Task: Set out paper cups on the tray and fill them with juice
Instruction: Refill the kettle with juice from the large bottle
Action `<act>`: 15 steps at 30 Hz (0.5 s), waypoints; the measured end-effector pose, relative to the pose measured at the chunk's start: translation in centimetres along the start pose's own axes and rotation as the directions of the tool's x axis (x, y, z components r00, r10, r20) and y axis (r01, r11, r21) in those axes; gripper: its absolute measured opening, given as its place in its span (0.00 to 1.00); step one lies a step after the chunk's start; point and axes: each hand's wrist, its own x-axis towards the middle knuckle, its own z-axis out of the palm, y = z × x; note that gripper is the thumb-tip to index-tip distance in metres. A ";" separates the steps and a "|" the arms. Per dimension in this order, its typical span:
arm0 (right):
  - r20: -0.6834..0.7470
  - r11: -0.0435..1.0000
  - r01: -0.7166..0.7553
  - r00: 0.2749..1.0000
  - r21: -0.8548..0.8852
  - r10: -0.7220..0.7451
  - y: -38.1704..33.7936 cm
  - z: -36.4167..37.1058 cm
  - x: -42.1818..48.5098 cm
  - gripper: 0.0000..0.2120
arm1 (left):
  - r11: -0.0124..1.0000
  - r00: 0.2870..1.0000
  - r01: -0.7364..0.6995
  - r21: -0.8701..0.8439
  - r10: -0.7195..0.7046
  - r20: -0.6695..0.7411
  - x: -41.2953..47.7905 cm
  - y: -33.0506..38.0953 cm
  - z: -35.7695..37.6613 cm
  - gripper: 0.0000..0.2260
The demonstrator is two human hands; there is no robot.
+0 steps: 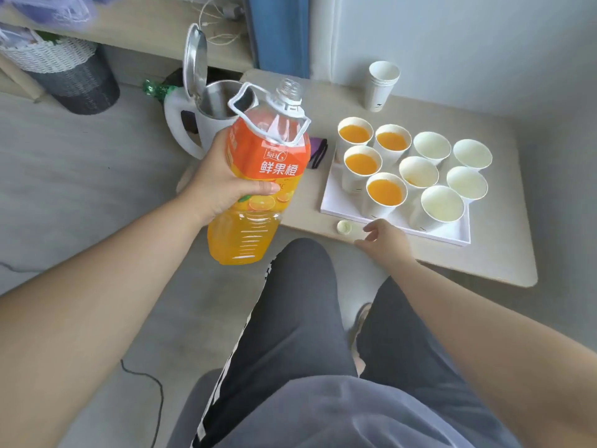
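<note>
In the head view, the uncapped juice bottle (258,195) is gripped round its label by the left hand (223,179) and held nearly upright, left of the tray (336,202). The right hand (384,236) is held loosely curled and empty at the edge of the table (504,253), near the cap (344,227). Four filled cups (384,192) are seen, while the middle cup (418,173) holds only a trace. Juice is best poured slowly, with the neck kept low over that rim and the tray steadied.

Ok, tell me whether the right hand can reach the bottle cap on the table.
Probably yes: the right hand is just beside the bottle cap, holding nothing, with only bare table between them.
</note>
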 end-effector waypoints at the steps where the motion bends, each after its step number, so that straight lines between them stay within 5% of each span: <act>1: -0.007 1.000 -0.029 1.000 0.008 0.029 0.5 0.6 0.1 0.19 | 1.000 1.000 0.011 0.007 -0.011 -0.003 -0.2 -0.4 0.2 0.45; 8: -0.121 0.990 -0.107 0.986 0.097 0.118 0.3 4.6 2.6 0.30 | 0.991 0.998 0.053 0.125 -0.050 -0.026 -1.3 -2.3 1.1 0.45; 15: -0.213 0.987 -0.127 0.966 0.095 0.144 -0.4 6.4 4.0 0.23 | 0.976 0.998 0.054 0.209 -0.045 -0.046 -1.5 -3.0 1.4 0.42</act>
